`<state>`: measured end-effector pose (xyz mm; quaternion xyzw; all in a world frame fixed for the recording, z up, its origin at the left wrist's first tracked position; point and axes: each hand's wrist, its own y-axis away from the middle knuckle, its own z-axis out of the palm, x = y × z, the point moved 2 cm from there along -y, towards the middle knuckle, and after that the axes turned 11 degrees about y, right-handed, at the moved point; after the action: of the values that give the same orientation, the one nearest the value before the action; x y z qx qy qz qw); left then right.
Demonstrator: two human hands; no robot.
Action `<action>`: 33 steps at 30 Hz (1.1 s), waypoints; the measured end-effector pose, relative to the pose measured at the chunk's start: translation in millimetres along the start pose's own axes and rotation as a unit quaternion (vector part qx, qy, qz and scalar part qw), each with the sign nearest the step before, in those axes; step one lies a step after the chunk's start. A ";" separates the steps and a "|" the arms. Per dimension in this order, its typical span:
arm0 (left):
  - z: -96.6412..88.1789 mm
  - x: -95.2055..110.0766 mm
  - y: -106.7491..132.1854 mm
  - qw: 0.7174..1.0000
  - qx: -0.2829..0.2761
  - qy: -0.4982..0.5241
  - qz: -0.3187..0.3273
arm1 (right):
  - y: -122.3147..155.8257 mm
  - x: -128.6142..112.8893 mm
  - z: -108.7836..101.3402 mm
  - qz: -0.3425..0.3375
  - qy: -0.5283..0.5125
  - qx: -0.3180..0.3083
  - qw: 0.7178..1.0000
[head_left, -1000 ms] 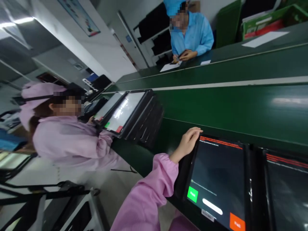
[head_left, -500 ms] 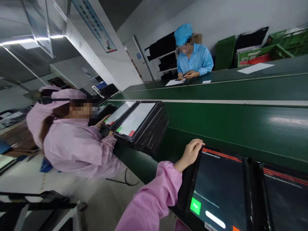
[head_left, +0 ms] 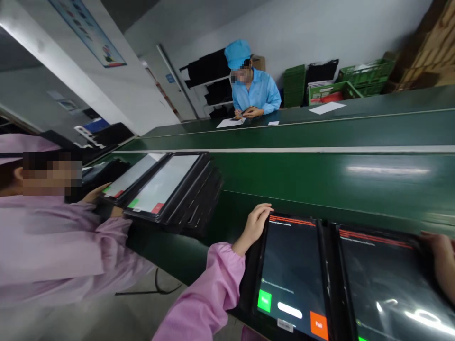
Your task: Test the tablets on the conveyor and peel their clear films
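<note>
Two black tablets lie side by side before me: the left tablet (head_left: 293, 265) has a green box, a white bar and an orange "Fail" box low on its dark screen. Across the right tablet (head_left: 384, 279) run red text lines and light reflections. My left hand (head_left: 254, 225), in a pink sleeve, grips the left tablet's upper left edge with fingers bent over the corner. At the right tablet's upper right edge is my right hand (head_left: 441, 258), partly cut off by the frame; its fingers hold that edge, some hidden.
A stack of tablets (head_left: 167, 184) with lit screens stands left on the green bench (head_left: 284, 175). A co-worker in pink (head_left: 53, 237) has a hand at it. Across the bench, a person in blue (head_left: 256, 90) holds a device over paper. Green crates (head_left: 334, 90) stand behind.
My view has turned right, so everything shifts left in the picture. My right hand and more of the right tablet have come into view. My left hand stays at the left tablet's corner.
</note>
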<state>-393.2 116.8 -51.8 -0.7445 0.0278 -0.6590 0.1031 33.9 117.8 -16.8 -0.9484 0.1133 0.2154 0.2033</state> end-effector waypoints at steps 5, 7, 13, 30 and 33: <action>1.3 0.5 -5.4 1.000 -0.013 0.014 0.002 | 5.7 -7.1 -6.1 0.069 -0.016 -0.018 0.997; 2.1 3.2 -7.5 1.000 -0.011 0.020 -0.004 | 7.1 -13.0 -5.2 0.066 -0.028 -0.012 0.997; -12.6 21.2 44.7 0.997 0.016 0.041 -0.060 | 37.1 -13.3 -34.7 0.001 -0.036 0.034 0.999; -34.3 18.6 177.5 0.976 0.042 0.099 -0.188 | 144.8 -79.8 -92.2 -0.491 0.023 -0.033 0.870; -31.6 16.1 184.0 0.979 0.046 0.087 -0.181 | 138.9 -82.4 -92.9 -0.499 0.017 -0.044 0.866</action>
<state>-404.9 -69.6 -67.6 -0.6714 -0.1286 -0.7297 0.0134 -47.1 -35.9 50.5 -0.8899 -0.3810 0.0743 0.2397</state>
